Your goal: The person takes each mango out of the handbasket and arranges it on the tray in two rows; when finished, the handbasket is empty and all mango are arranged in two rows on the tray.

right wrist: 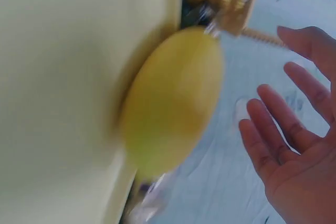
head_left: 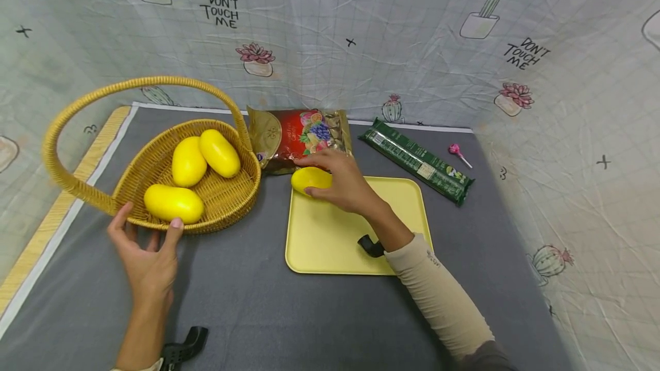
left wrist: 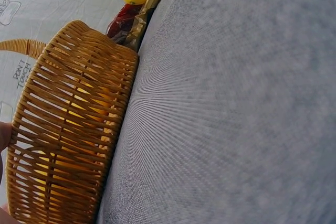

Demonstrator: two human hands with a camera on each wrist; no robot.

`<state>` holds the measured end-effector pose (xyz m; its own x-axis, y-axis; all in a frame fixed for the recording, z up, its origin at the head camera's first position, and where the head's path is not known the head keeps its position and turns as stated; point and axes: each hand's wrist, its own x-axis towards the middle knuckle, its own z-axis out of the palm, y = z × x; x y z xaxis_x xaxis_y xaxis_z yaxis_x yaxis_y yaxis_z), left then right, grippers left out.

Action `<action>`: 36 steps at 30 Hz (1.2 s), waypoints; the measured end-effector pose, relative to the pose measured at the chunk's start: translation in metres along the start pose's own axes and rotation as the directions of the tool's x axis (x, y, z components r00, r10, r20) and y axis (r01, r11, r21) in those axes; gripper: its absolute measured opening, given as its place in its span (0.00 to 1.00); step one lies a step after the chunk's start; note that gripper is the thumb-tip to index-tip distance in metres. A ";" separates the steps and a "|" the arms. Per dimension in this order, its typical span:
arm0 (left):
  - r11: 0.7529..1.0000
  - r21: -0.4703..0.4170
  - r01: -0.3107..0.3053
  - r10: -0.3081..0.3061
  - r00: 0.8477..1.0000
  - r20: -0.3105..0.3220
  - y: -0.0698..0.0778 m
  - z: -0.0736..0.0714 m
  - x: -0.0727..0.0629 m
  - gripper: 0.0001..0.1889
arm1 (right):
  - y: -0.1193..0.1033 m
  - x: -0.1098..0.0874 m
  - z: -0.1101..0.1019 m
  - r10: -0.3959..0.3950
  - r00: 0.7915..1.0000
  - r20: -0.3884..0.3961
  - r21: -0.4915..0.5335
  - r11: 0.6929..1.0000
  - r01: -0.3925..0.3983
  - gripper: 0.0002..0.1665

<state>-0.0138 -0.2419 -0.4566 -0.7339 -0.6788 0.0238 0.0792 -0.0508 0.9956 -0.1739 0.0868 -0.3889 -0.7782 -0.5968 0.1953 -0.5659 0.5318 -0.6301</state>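
Low at the near left rim of a wicker basket [head_left: 227, 219], my left hand [head_left: 149, 262] grips it, thumb on the rim and a finger by the base of the handle. Three yellow mangoes, one of them at the front [head_left: 174, 204], lie inside. Another yellow mango [right wrist: 173, 103] rests on the far left corner of a pale yellow tray [head_left: 350, 239]. My right hand [head_left: 342, 182] reaches over this mango. In the right wrist view its fingers [right wrist: 273, 108] are spread and apart from the fruit.
A red and gold candy bag [head_left: 304, 130] lies behind the tray, close to the basket. To the right are a long green packet [head_left: 417, 159] and a pink lollipop [head_left: 455, 149]. A printed cloth [head_left: 350, 73] hangs behind the grey table covering [head_left: 247, 302].
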 end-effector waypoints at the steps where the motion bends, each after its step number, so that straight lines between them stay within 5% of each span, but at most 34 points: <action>1: 1.000 0.002 0.000 0.000 1.000 -0.001 0.000 0.000 0.000 0.47 | -0.006 0.003 0.002 -0.015 1.000 -0.002 0.013 1.000 0.015 0.33; 12: 1.000 0.004 -0.010 0.010 1.000 0.000 -0.001 -0.002 -0.001 0.46 | -0.058 0.041 0.046 -0.140 0.989 0.042 0.178 0.975 0.130 0.36; 20: 1.000 0.003 -0.019 0.019 1.000 0.010 0.000 -0.001 -0.001 0.46 | -0.085 0.070 0.086 -0.239 0.968 0.075 0.177 0.959 0.223 0.35; 29: 0.997 0.080 -0.005 0.005 1.000 0.001 0.001 -0.001 0.000 0.46 | -0.112 0.101 0.116 -0.215 0.949 0.228 0.124 0.974 0.191 0.34; 36: 0.999 0.037 0.002 -0.002 1.000 -0.004 0.001 -0.001 0.000 0.47 | -0.124 0.118 0.135 -0.128 0.931 0.342 0.035 0.992 0.124 0.33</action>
<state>-0.0131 -0.2433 -0.4556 -0.7312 -0.6818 0.0217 0.0529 -0.0250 0.9983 -0.1589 -0.1306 -0.3893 -0.5591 -0.8291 0.0055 -0.6480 0.4328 -0.6267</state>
